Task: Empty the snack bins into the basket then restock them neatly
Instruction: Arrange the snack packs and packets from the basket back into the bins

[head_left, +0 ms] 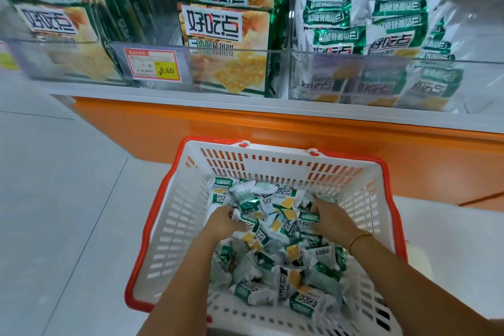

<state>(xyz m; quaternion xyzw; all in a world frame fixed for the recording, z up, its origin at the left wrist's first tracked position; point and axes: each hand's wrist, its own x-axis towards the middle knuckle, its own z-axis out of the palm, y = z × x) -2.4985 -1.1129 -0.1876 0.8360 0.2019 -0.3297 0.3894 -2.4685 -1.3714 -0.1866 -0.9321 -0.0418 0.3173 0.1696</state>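
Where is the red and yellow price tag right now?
Head view, upper left of centre: the price tag sits on the clear bin front, between the left cracker bags and the middle cracker bags.

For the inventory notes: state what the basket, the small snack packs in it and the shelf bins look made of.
Basket: moulded plastic, white slotted walls, glossy orange rim.
Snack packs: thin shiny film, probably plastic, crinkled, serrated ends.
Bins: clear rigid plastic, perhaps acrylic; packets show through.

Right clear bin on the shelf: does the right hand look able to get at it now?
Likely yes: the right hand grips small packets in the basket, but nothing stands between it and the right clear bin, open above its low front wall.
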